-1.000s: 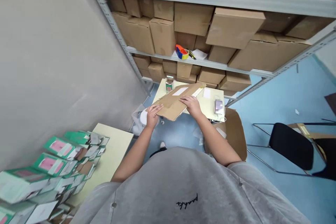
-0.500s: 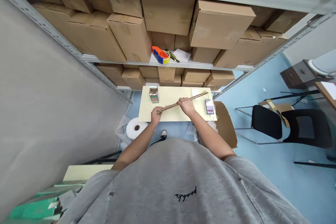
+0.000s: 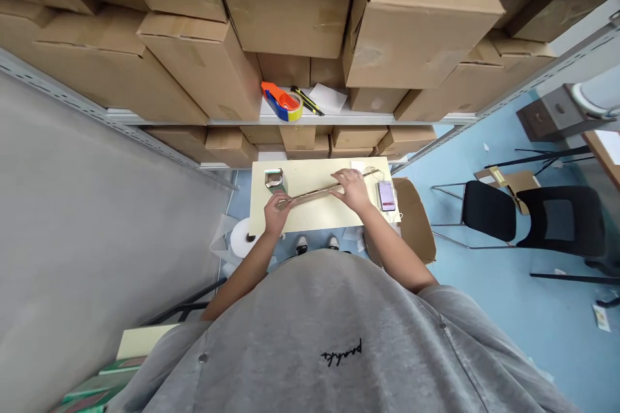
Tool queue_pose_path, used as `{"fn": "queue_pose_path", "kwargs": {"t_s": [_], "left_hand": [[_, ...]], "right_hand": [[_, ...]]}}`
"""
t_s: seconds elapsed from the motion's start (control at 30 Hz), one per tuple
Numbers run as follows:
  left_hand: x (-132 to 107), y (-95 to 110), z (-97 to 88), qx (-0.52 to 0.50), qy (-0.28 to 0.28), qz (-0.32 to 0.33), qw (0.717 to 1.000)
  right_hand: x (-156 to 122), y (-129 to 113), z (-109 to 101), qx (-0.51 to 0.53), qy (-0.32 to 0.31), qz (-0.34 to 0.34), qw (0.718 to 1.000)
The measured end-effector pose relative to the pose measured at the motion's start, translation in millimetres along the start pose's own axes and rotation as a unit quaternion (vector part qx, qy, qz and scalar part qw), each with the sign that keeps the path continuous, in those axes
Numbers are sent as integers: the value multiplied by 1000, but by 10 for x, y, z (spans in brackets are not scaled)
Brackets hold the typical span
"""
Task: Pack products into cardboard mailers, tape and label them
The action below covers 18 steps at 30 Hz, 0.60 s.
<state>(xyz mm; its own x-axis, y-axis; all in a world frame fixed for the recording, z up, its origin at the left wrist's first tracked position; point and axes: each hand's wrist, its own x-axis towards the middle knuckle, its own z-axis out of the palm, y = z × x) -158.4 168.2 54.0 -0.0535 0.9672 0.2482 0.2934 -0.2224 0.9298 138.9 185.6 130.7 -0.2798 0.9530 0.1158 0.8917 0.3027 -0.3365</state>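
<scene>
A flattened cardboard box [image 3: 310, 195], seen almost edge-on, slants above the small cream table [image 3: 317, 222]. My left hand [image 3: 276, 213] is closed round its lower left end. Toward the other end, my right hand [image 3: 352, 190] straddles the cardboard, fingers over the top edge and thumb on the near side. A small green box with an open top [image 3: 274, 181] stands just beyond my left hand. Right of my right hand lies a phone with a lit screen [image 3: 386, 196].
Shelves of cardboard boxes [image 3: 290, 6] rise behind the table. One shelf holds a tape dispenser [image 3: 282, 102] and a utility knife [image 3: 307, 101]. A white roll [image 3: 241, 240] is on the floor at left, an open carton [image 3: 411, 222] at right, and a black chair [image 3: 489, 211] farther right.
The view has shifted closer to the shelves. My right hand's fingers have spread, with the thumb now visible. The cardboard has tilted, showing more of its near face.
</scene>
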Motion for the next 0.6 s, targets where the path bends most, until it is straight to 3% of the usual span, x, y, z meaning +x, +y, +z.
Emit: {"fn": "queue_pose_path", "kwargs": {"t_s": [0.07,0.13,0.3,0.6], "left_hand": [[-35,-13,6,2,10,-14,1000],[-84,-13,57,5,13,-38,999],[-180,-9,314,10,59,-93,994],[-210,-83,546,53,128,-40,990]], "right_hand": [[-87,277,-20,29,113,81,990],[-144,509,18,75,179,168,966],[-147,824,261,179,227,274,917],[-166,1143,441,237,283,479,797]]}}
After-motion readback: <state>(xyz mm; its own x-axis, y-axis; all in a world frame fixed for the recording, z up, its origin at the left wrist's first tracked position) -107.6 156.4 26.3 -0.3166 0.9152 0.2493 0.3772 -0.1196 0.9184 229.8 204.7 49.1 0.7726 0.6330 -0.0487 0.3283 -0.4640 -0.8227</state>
